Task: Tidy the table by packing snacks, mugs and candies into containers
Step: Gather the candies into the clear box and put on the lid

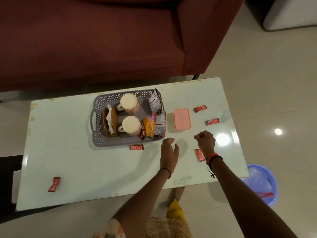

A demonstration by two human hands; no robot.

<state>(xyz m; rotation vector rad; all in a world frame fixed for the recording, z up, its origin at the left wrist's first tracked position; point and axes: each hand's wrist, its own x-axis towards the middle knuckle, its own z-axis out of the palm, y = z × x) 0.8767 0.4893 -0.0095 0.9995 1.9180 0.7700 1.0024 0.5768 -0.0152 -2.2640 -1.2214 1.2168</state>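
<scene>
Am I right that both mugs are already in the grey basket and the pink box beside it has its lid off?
Not quite. The head view shows both mugs in the grey basket, but the pink box beside it has its lid on.

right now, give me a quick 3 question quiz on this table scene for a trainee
1. How many red candies lie loose on the table?
2. True or false: the pink box stands inside the grey tray.
3. Which is nearest the left hand? A) the candy by the tray's front edge B) the candy at the table's near left corner C) the far right candy

Key
1. Five; the one by the right hand is partly hidden behind the wrist.
2. False; it sits on the table just right of the tray, lid on.
3. A
</scene>
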